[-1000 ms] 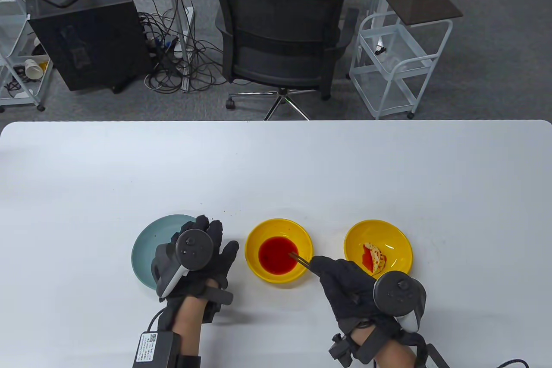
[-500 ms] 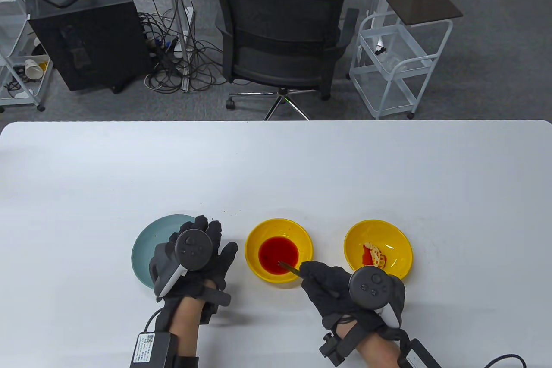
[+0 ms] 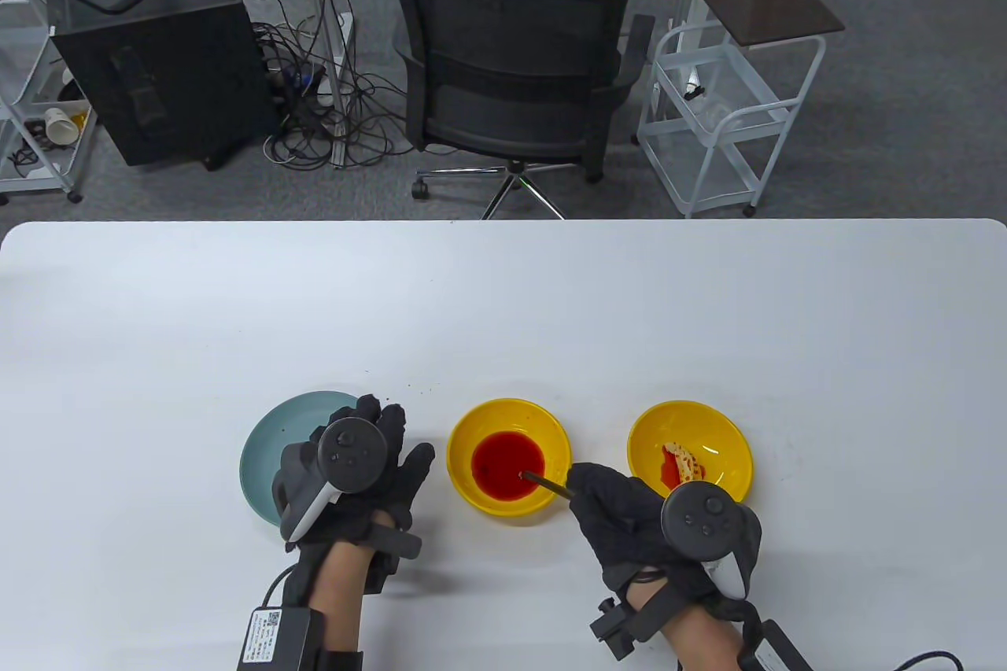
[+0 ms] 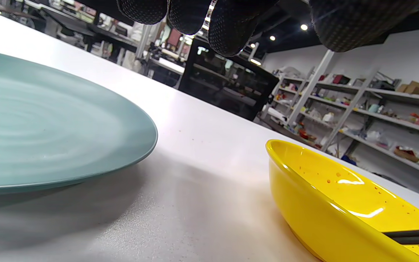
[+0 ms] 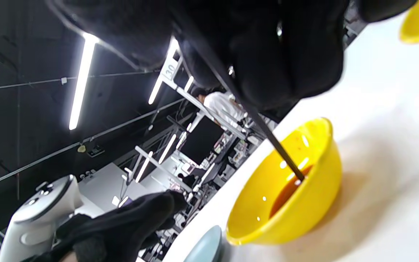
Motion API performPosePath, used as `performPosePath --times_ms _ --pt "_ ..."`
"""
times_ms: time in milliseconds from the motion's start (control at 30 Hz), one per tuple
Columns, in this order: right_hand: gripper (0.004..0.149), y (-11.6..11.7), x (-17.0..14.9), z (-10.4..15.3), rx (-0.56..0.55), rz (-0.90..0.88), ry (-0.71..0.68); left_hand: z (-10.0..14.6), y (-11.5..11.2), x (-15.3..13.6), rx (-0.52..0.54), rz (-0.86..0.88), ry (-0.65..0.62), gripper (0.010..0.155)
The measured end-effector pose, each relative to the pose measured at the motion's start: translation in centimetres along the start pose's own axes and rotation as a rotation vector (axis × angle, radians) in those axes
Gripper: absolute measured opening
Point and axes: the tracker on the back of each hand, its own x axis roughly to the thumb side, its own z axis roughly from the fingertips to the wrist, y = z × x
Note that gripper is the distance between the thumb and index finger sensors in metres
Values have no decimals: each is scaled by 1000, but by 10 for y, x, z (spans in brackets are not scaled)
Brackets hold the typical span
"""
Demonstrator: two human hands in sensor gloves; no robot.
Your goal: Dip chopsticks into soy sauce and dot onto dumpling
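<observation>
Chopsticks (image 3: 544, 481) in my right hand (image 3: 629, 517), pinched fast, tips in the red soy sauce (image 3: 507, 462) of the middle yellow bowl (image 3: 464, 439), lower centre of the table view: I judge the dip is under way. My left hand (image 3: 354, 470) lies flat and empty, lower left, over the teal plate (image 3: 263, 451). Next I must lift without dripping and carry rightward to the dumpling (image 3: 686, 466) in the lower-right yellow bowl (image 3: 724, 431).

Overhead table view, two low wrist views
</observation>
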Motion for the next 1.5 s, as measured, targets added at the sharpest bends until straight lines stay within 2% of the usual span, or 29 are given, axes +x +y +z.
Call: performPosePath --times_ms 167,300,500,633,833,900,1033,1100,1233,1500 --pt "52 1 0 0 26 58 -2 0 0 -1 -6 -2 5 77" --pt "56 4 -2 -1 56 29 -5 0 1 0 -13 -3 10 77" --pt "52 2 1 -1 58 52 -17 0 0 0 -22 -5 12 77" --pt "50 -20 11 1 -22 16 -63 0 1 -1 -20 -2 12 77" --pt "50 -88 23 14 -297 88 -133 -2 1 -3 -28 7 21 77" --pt "51 -105 21 18 -348 107 -118 -3 0 -3 -35 12 24 77" --pt "52 -131 8 23 -411 156 -2 -2 0 -3 -40 12 27 77" --pt "52 -137 2 23 -433 162 30 -2 0 -3 -41 15 28 77" --pt "52 -138 -12 18 -400 172 127 -2 0 -3 -47 14 33 77" --pt "52 -131 -19 12 -362 201 177 -2 1 -6 -51 22 42 77"
